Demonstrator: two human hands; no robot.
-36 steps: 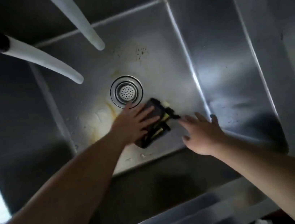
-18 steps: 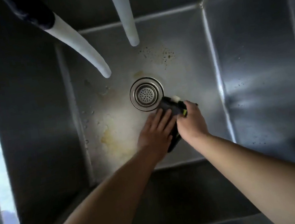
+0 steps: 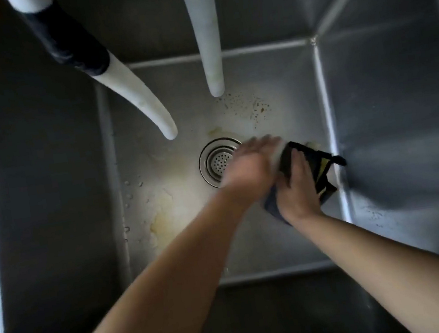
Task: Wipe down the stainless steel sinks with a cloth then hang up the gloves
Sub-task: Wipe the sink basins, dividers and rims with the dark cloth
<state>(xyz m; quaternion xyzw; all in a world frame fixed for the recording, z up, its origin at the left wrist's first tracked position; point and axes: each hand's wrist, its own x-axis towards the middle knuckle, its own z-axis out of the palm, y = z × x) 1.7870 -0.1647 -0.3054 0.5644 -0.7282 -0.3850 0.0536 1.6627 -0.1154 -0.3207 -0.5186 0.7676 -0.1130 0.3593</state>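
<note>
A: Where is the dark cloth with the yellow patches (image 3: 316, 169) sitting?

B: On the floor of the deep stainless steel sink (image 3: 390, 102), just right of the round perforated drain strainer (image 3: 219, 162) and close against the right wall. That is probably the patch being wiped.

A: What is each hand doing?

B: The right hand (image 3: 298, 192) is pressing down on the cloth, fingers curled around its near edge and gripping it. The left hand (image 3: 250, 170) is lying flat and open, fingers stretched toward the cloth, blurred, holding nothing; whether it is touching the cloth I cannot tell.

A: And the arms?

B: Both bare forearms are reaching steeply down into the basin, converging beside the drain, beneath two pale hanging hose spouts (image 3: 209, 54).

A: Progress?

B: Yellowish stains (image 3: 161, 219) are lying left of the drain, so wiping looks unfinished.
</note>
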